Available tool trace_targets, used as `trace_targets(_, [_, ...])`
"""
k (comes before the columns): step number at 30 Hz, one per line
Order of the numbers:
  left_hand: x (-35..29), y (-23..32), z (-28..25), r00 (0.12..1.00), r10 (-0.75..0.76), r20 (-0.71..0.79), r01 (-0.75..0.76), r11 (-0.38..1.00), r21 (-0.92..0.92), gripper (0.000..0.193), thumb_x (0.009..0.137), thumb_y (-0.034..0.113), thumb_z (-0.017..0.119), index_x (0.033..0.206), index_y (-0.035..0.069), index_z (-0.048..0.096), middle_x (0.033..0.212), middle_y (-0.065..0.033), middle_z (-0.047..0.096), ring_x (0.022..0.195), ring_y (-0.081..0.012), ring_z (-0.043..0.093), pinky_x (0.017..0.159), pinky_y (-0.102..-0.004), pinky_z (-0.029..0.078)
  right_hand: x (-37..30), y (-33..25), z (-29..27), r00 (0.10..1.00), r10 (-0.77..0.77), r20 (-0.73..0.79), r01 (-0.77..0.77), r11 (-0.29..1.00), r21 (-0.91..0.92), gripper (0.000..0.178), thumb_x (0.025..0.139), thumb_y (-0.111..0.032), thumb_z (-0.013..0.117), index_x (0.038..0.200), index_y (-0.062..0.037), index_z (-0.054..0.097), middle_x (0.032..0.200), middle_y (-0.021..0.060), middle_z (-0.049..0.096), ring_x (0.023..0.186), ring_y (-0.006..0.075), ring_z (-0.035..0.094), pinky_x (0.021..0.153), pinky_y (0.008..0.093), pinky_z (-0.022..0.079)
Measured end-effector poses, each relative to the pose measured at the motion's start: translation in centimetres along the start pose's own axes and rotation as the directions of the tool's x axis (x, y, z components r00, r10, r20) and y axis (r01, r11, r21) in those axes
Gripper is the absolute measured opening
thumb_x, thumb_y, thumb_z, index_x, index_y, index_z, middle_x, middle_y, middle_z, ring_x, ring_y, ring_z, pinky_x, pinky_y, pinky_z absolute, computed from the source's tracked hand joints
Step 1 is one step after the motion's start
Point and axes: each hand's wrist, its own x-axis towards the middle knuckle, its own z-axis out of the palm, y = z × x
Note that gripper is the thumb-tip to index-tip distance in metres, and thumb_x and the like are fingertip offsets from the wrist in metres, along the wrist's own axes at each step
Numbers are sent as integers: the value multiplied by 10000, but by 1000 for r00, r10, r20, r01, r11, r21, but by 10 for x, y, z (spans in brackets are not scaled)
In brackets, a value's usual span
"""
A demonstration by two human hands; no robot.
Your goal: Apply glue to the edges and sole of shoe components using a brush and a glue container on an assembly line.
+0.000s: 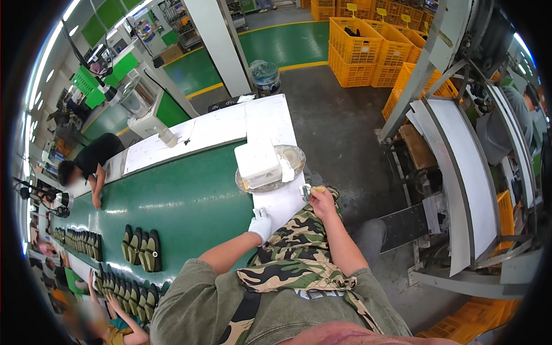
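Note:
My left hand [261,224] wears a white glove and is at the edge of the white tabletop strip [284,208]. Its fingers point forward, and nothing shows in them. Bare and closed, my right hand [323,202] grips a small whitish and yellow thing [306,192] above my camouflage apron [305,236]; its exact kind is too small to tell. Ahead of both hands, a white lidded box [257,161] sits on an oval tray [298,156], with a crumpled white piece [287,171] beside the box.
Olive slippers [141,248] stand in rows on the green conveyor belt [172,201] to my left. A person in black [100,155] leans over its far side; another reaches in at lower left. Yellow crates [355,52] are stacked ahead right. A metal-framed rack [454,172] stands at right.

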Motion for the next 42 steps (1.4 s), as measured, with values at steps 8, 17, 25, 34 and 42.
trace_targets(8, [-3, 0, -2, 1000, -12, 4, 12, 1000, -7, 463, 845, 72, 566, 1268, -109, 507, 1447, -362, 356, 1297, -558, 411, 954, -493, 504, -2, 0, 4, 1000, 4, 26, -3, 1000, -14, 74, 925, -33, 626, 953, -63, 565, 921, 84, 647, 838, 222, 649, 811, 461, 580])
trace_targets(17, [-4, 1, -9, 999, -16, 28, 17, 999, -29, 472, 850, 64, 568, 1285, -108, 499, 1461, -358, 349, 1312, -557, 401, 971, -495, 494, -1, 0, 14, 1000, 4, 13, -3, 996, -94, 107, 894, -57, 668, 938, -70, 572, 840, 55, 614, 745, 190, 607, 802, 486, 573])
trace_targets(25, [-3, 2, -10, 999, -17, 30, 17, 1000, 3, 489, 843, 41, 572, 1294, -121, 473, 1462, -375, 339, 1315, -534, 419, 963, -459, 513, 2, -1, 17, 999, 1, 37, 3, 994, -108, 82, 909, -47, 648, 928, -59, 569, 840, 61, 607, 752, 193, 605, 796, 473, 573])
trace_targets(34, [-3, 4, -11, 999, -20, 41, 19, 1000, 22, 470, 848, 46, 573, 1286, -108, 500, 1457, -355, 358, 1307, -547, 416, 942, -480, 514, 2, -2, 17, 998, 6, 65, 0, 996, -91, 73, 920, -35, 632, 925, -54, 561, 853, 64, 607, 754, 188, 600, 796, 452, 577])
trace_targets(42, [2, 3, -3, 998, -38, 44, 38, 999, 15, 471, 851, 45, 574, 1292, -102, 495, 1472, -350, 340, 1318, -547, 402, 953, -481, 510, 2, 0, 18, 998, -4, 55, 6, 999, -42, 85, 918, -28, 633, 920, -54, 552, 852, 63, 607, 751, 183, 599, 785, 440, 577])
